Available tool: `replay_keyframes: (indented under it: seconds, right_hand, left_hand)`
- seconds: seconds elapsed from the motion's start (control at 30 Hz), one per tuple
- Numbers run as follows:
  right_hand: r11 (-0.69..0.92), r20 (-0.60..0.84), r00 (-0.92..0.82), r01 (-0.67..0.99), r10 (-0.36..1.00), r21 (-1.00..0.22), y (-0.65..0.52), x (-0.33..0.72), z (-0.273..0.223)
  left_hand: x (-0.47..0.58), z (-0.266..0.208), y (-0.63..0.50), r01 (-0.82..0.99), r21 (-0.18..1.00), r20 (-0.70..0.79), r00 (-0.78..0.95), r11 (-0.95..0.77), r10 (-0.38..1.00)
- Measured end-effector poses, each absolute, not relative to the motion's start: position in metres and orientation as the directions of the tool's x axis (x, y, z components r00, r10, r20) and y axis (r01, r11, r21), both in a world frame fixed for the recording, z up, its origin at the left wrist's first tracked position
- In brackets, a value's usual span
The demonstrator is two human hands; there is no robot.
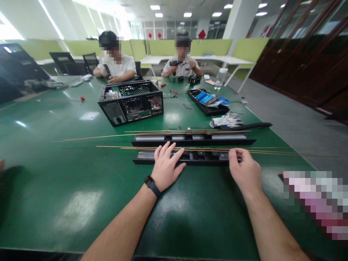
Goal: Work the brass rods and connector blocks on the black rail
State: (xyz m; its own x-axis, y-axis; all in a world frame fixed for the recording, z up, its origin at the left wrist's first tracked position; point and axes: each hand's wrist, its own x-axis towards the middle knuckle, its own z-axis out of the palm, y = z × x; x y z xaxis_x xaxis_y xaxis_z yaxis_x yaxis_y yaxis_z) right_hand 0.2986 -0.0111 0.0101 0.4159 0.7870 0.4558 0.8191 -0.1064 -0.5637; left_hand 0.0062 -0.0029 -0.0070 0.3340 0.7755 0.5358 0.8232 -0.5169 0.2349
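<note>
Two long black channel-shaped bars lie across the green table in front of me, with grey strips and black fittings inside. Over the nearer bar (206, 162) run several thin golden rods (208, 149), which stick out past both its ends. My left hand (168, 165), with a dark watch on the wrist, lies with fingers spread over the left part of that bar and its rods. At the bar's right end my right hand (246, 170) is closed, thumb and fingertips pinched on the rods. More golden rods (108, 136) rest along the farther bar (195, 142).
Beyond the bars stand an open black computer case (133, 103) and a black tray (208, 110) of blue items. White gloves (227, 121) and a black strip (251, 126) lie at right. Two people sit across the green table (67, 166). A clear bottle (220, 78) stands far right.
</note>
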Motion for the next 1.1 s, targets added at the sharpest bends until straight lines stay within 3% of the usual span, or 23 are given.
replay_keyframes:
  seconds: [0.57,1.1]
  right_hand:
    - [0.018,0.53,0.318,0.845,0.786,-0.534,-0.004,0.297,0.003]
    - [0.011,0.531,0.302,0.861,0.792,-0.508,-0.006,0.296,0.0]
  left_hand:
    - [0.003,-0.005,0.001,0.845,0.247,0.528,0.293,-0.474,0.797]
    - [0.003,-0.003,0.001,0.842,0.262,0.534,0.282,-0.472,0.797]
